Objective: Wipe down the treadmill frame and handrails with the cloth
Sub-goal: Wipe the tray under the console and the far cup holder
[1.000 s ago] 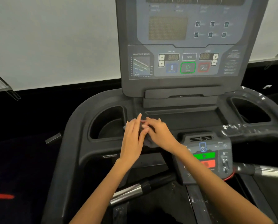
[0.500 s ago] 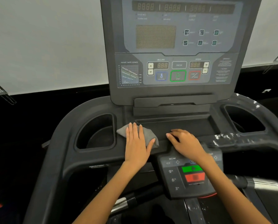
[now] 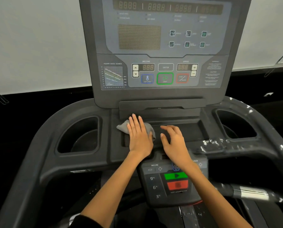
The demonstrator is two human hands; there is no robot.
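A grey cloth (image 3: 123,127) lies on the dark tray (image 3: 186,130) of the treadmill frame, just below the console. My left hand (image 3: 138,135) presses flat on the cloth with straight fingers, covering most of it. My right hand (image 3: 173,139) rests beside it on the tray, fingers loosely spread, holding nothing. A chrome handrail grip (image 3: 250,191) sticks out at the lower right, under the frame's right arm (image 3: 246,145).
The upright console (image 3: 163,46) with displays and buttons rises directly behind the tray. Deep cup holders (image 3: 78,135) (image 3: 236,125) sit left and right. A lower control pad (image 3: 173,183) with green and red buttons lies under my right wrist. White flecks mark the right arm.
My hands have separated: the right hand came off the cloth and moved right onto the tray. The left hand stays flat on the cloth and has slid a little forward.
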